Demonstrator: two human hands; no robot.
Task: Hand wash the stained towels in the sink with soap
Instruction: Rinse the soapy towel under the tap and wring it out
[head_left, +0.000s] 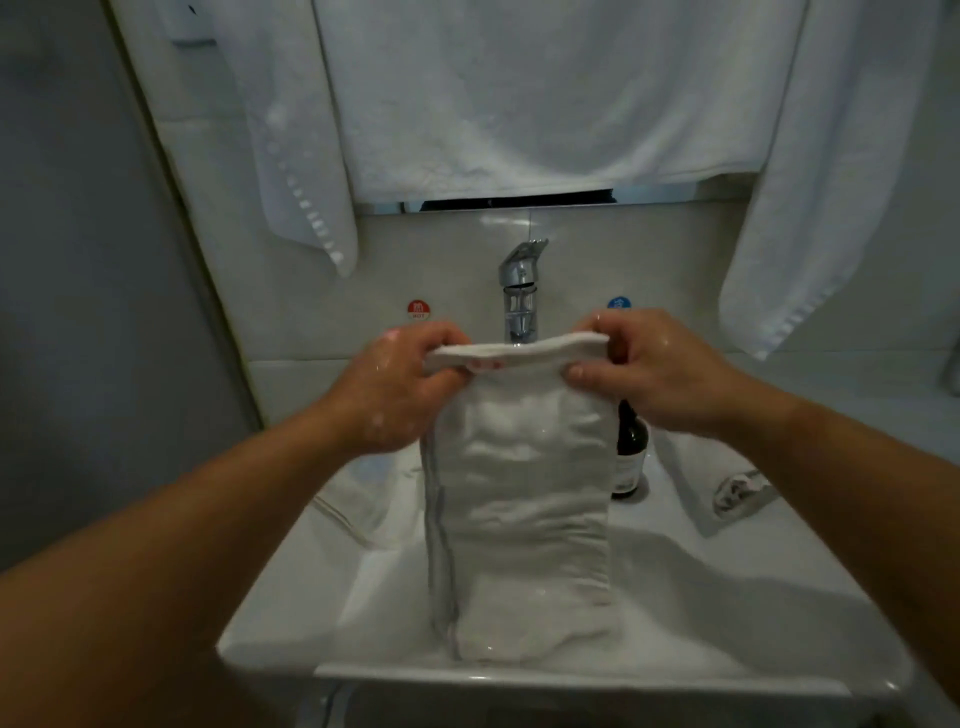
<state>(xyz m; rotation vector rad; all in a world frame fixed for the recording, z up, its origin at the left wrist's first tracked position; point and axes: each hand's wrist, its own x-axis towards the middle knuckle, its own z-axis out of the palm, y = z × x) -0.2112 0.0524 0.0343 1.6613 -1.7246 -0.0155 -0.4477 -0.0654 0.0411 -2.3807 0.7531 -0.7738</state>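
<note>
While my left hand (400, 387) and right hand (657, 374) pinch the towel (519, 499) by its top edge, it hangs over the sink (649, 675). Hands apart: left grips the 9 o'clock corner, right the 3 o'clock corner, with the folded edge taut between them. Towel long axis vertical; held edge runs 9 to 3, free end points to 6, low in the basin. Contact with the bottom: cannot tell. Both hands equally near. Tap (521, 291) at 12, just behind the edge; no stream seen. Bottle (630, 457) at 3, partly hidden by the towel. Judgement: to scrub, hands should close along the 9–3 line.
</note>
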